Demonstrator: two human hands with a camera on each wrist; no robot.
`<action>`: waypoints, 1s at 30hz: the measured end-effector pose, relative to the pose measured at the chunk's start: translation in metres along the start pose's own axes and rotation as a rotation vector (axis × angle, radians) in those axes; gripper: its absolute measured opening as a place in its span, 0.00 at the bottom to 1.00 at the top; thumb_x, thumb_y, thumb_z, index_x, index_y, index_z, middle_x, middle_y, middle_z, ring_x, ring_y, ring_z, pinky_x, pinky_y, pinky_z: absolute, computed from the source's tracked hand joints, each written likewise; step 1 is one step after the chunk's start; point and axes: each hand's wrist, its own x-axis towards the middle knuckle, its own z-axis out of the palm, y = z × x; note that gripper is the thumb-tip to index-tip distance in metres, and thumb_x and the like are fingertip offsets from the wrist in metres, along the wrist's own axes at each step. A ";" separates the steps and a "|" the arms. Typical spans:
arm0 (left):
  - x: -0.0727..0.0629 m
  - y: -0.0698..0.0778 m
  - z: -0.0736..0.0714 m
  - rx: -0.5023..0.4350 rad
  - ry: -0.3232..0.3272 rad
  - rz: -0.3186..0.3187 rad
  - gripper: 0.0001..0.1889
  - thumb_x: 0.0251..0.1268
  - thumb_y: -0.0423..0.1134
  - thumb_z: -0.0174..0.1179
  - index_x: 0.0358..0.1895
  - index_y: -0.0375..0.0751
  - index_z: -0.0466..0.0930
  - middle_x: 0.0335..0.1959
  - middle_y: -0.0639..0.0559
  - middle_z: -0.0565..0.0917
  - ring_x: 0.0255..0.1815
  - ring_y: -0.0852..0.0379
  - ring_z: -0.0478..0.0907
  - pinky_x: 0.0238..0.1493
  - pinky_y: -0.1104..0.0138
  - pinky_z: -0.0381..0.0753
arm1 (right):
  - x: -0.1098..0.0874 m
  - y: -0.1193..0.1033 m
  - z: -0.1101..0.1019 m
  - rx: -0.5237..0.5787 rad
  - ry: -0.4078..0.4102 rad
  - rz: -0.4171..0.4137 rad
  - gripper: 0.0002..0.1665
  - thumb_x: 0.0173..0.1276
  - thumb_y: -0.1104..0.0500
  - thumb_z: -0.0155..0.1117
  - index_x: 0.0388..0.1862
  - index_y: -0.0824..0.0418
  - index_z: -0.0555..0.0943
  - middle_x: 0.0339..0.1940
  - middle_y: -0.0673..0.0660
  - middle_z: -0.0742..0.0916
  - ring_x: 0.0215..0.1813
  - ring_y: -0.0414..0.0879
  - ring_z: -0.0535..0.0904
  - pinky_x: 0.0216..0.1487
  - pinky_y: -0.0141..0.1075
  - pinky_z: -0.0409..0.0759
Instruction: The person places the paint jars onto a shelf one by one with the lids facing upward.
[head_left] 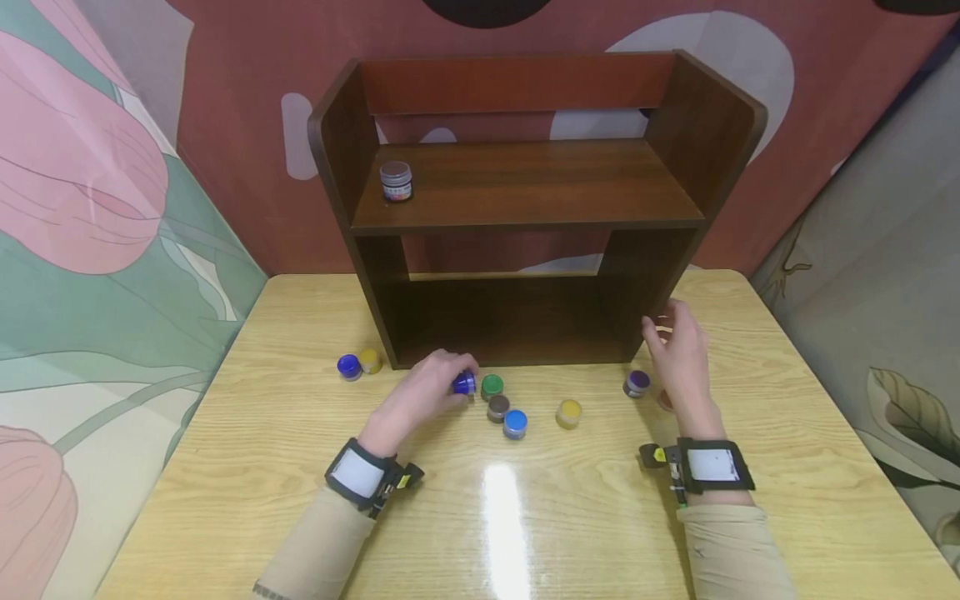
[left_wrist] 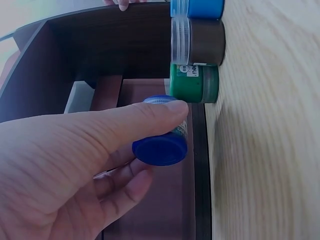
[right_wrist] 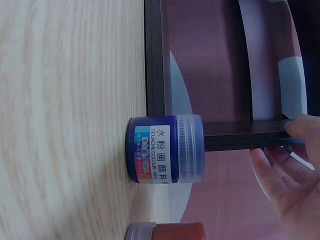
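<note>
My left hand (head_left: 423, 387) pinches a dark blue paint jar (head_left: 464, 383) between thumb and fingers, tilted on its side in front of the shelf. Right beside it stand a green jar (head_left: 492, 386), a dark brown jar (head_left: 498, 407) and a bright blue jar (head_left: 515, 424) in a slanting row. At the shelf's right side panel (right_wrist: 230, 142), my right hand (head_left: 681, 358) grips the front edge, thumb on one face and fingers on the other. Near that wrist are a purple gouache jar (right_wrist: 155, 150) and a red-brown jar (right_wrist: 177, 231), the latter partly hidden in the head view.
The dark wooden two-tier shelf (head_left: 525, 223) stands at the table's back. One clear-lidded jar (head_left: 396, 182) sits on its upper board, at the left. A blue jar (head_left: 349, 367) and a yellow jar (head_left: 370, 360) stand left of it; another yellow jar (head_left: 569, 413) is in front.
</note>
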 end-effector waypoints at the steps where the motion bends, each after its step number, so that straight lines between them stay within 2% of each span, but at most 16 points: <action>1: 0.000 0.000 0.000 0.005 0.003 -0.004 0.19 0.57 0.37 0.73 0.52 0.44 0.81 0.44 0.50 0.87 0.48 0.53 0.81 0.52 0.61 0.84 | 0.000 0.000 0.000 0.000 0.000 0.000 0.23 0.75 0.58 0.58 0.63 0.68 0.71 0.54 0.71 0.83 0.53 0.65 0.84 0.54 0.56 0.84; 10: -0.001 -0.001 -0.002 -0.054 0.007 -0.023 0.15 0.59 0.35 0.72 0.48 0.44 0.80 0.42 0.51 0.87 0.42 0.56 0.84 0.47 0.63 0.86 | 0.000 0.000 0.000 0.000 0.000 0.001 0.22 0.75 0.58 0.58 0.63 0.68 0.71 0.54 0.71 0.83 0.53 0.65 0.84 0.54 0.56 0.84; 16: -0.001 -0.002 -0.002 -0.048 -0.030 -0.022 0.21 0.62 0.34 0.69 0.59 0.43 0.80 0.52 0.48 0.87 0.52 0.52 0.84 0.56 0.59 0.85 | -0.001 0.000 0.000 -0.007 0.000 0.001 0.23 0.75 0.58 0.58 0.63 0.68 0.71 0.54 0.70 0.83 0.53 0.66 0.83 0.54 0.56 0.84; 20: -0.003 -0.002 -0.003 -0.023 -0.056 -0.021 0.19 0.64 0.34 0.67 0.58 0.43 0.82 0.56 0.48 0.85 0.57 0.51 0.82 0.61 0.58 0.82 | 0.000 0.000 0.000 -0.008 0.004 -0.003 0.23 0.75 0.58 0.58 0.63 0.68 0.71 0.54 0.71 0.83 0.53 0.66 0.84 0.54 0.56 0.84; 30: -0.004 -0.003 -0.001 0.002 -0.036 0.035 0.15 0.63 0.29 0.66 0.52 0.43 0.85 0.50 0.51 0.89 0.54 0.55 0.84 0.59 0.62 0.83 | 0.000 0.000 0.000 0.003 0.016 -0.010 0.22 0.74 0.58 0.58 0.62 0.68 0.72 0.53 0.71 0.83 0.52 0.66 0.84 0.53 0.56 0.85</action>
